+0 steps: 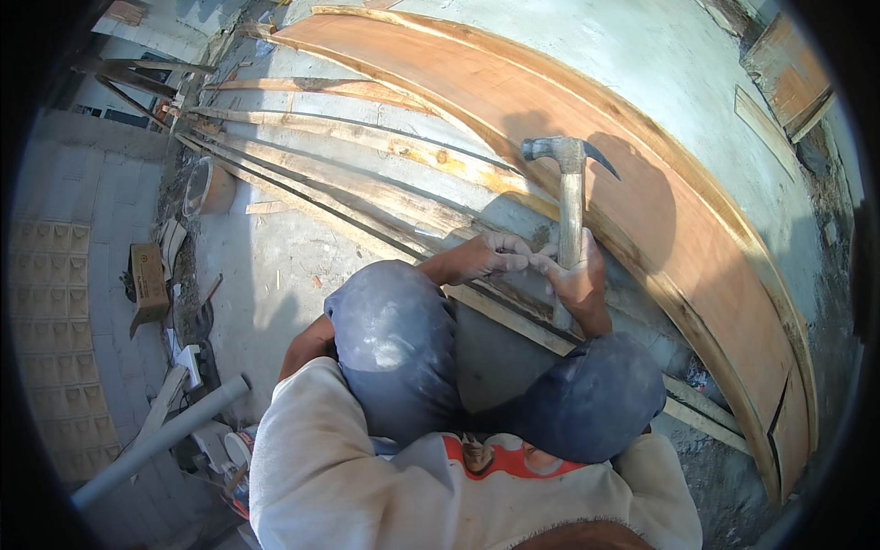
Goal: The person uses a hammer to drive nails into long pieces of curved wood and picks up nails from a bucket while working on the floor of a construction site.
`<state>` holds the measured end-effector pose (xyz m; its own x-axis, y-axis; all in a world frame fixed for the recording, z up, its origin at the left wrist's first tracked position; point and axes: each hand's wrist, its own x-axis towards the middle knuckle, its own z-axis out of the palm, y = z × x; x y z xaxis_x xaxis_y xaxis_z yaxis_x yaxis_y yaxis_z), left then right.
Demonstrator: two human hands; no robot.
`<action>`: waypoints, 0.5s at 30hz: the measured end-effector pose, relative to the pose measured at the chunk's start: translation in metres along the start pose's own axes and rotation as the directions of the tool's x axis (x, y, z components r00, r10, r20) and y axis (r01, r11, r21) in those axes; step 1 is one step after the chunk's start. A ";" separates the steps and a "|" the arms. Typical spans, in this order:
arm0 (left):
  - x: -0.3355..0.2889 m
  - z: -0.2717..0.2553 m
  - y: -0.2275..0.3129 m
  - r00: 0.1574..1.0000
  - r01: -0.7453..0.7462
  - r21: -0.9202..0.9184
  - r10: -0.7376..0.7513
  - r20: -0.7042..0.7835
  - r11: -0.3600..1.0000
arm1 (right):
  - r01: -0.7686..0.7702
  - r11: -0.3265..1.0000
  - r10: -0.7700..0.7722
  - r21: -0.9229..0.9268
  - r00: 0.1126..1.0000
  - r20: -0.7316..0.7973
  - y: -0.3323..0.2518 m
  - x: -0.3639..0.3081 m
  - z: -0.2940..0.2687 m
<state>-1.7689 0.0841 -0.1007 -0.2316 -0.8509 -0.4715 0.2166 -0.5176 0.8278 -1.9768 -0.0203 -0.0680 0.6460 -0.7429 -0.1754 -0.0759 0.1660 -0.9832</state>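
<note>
My right hand [581, 282] is wrapped round the wooden handle of a claw hammer [571, 197]. The hammer stands upright, its metal head at the top and its curved claw toward the right. Close beside it, my left hand [495, 258] has thumb and fingers pinched together, meeting the right hand's fingertips. Whatever is in that pinch, if anything, is too small to make out. Both hands are in front of my bent knees, above long timber strips [353, 215]. Just beyond them lies a long plywood panel [431, 69] with wooden battens along its edges.
Several more timber lengths [367, 136] lie on the concrete floor, running to the far left. A bucket [210, 188] and a cardboard box [148, 280] are at the left by the block wall. A grey pipe [174, 435] slants across the lower left. Boards [765, 128] lie at the far right.
</note>
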 end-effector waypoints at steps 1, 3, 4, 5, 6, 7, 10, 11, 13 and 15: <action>0.003 0.000 0.005 1.000 0.021 0.050 -0.020 -0.024 0.999 | -0.009 1.000 0.009 -0.010 1.000 -0.014 0.000 0.000 -0.003; 0.005 -0.005 0.009 0.998 0.048 0.098 -0.043 -0.051 0.994 | 0.003 1.000 -0.003 -0.022 1.000 -0.018 -0.013 0.002 0.004; 0.010 -0.008 0.007 0.998 0.034 0.154 -0.024 -0.060 0.988 | -0.004 1.000 0.003 -0.026 1.000 -0.025 -0.005 0.005 0.004; 0.015 -0.010 0.006 0.998 0.014 0.210 0.000 -0.065 0.978 | -0.013 1.000 0.013 -0.024 0.999 -0.034 0.004 0.009 0.003; 0.019 -0.014 0.005 0.999 0.010 0.206 0.001 -0.051 0.979 | -0.023 0.999 0.022 -0.022 0.999 -0.044 0.010 0.012 0.002; 0.024 -0.020 0.003 0.997 -0.058 0.253 0.067 -0.028 0.966 | -0.027 0.999 0.025 -0.031 0.998 -0.056 0.013 0.014 0.000; 0.035 -0.035 0.013 0.985 -0.139 0.331 0.165 -0.049 0.933 | -0.073 0.994 0.060 -0.083 0.988 -0.141 0.009 0.019 -0.007; 0.021 -0.048 0.025 0.972 -0.115 0.391 0.184 -0.143 0.913 | -0.074 0.989 0.057 -0.127 0.989 -0.136 0.009 0.021 -0.005; 0.029 -0.087 0.035 0.931 -0.162 0.285 0.242 -0.273 0.945 | -0.098 0.970 0.061 -0.222 0.984 -0.167 0.011 0.025 -0.014; 0.036 -0.138 0.062 0.855 -0.284 0.195 0.340 -0.390 0.939 | -0.123 0.954 0.069 -0.272 0.977 -0.201 -0.010 0.029 -0.019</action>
<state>-1.6329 0.0090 -0.1090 0.2458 -0.9390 -0.2406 0.0838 -0.2267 0.9704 -1.9715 -0.0560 -0.0638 0.4735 -0.8447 -0.2496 -0.3584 0.0741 -0.9306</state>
